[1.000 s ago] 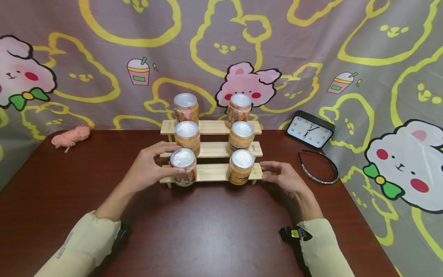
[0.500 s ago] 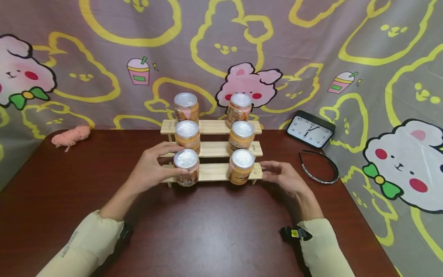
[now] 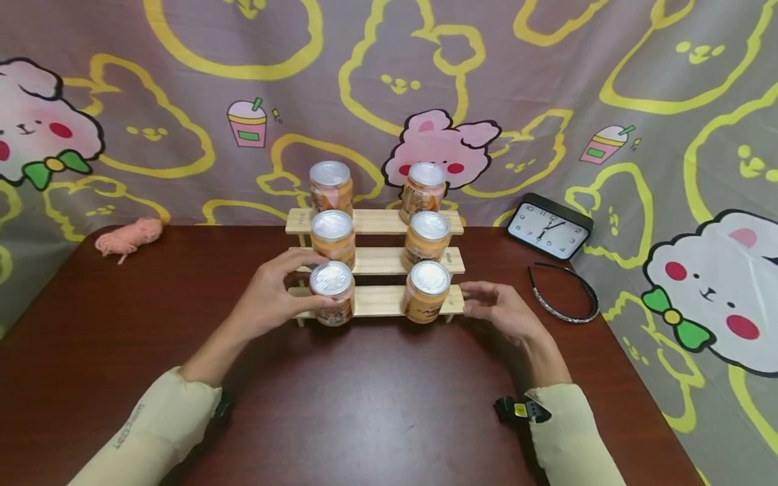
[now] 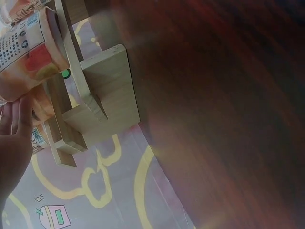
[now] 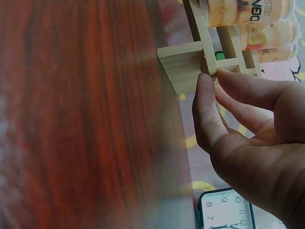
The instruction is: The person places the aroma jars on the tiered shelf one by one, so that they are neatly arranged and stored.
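Observation:
A three-tier wooden rack (image 3: 379, 300) stands on the table with two jars on each tier, silver lids up. My left hand (image 3: 267, 293) holds the front-left jar (image 3: 334, 310) from its left side, thumb at the front and fingers behind. In the left wrist view, fingers (image 4: 21, 114) lie against that jar (image 4: 33, 57), whose label shows fruit and a barcode. At the rack's right end, my right hand (image 3: 501, 310) pinches the tip of the lowest board (image 5: 205, 43) between thumb and forefinger. The front-right jar (image 3: 427, 297) stands on the same board, untouched.
A black-framed clock (image 3: 550, 227) leans at the back right, with a dark headband (image 3: 565, 314) lying before it. Pink yarn (image 3: 129, 237) lies at the back left of the brown table (image 3: 377, 405). A patterned cloth (image 3: 304, 88) hangs close behind the rack.
The front-left jar has shifted slightly right along the lowest board, with my left hand on it. My right hand keeps its place at the rack's end. The head view has shifted a little.

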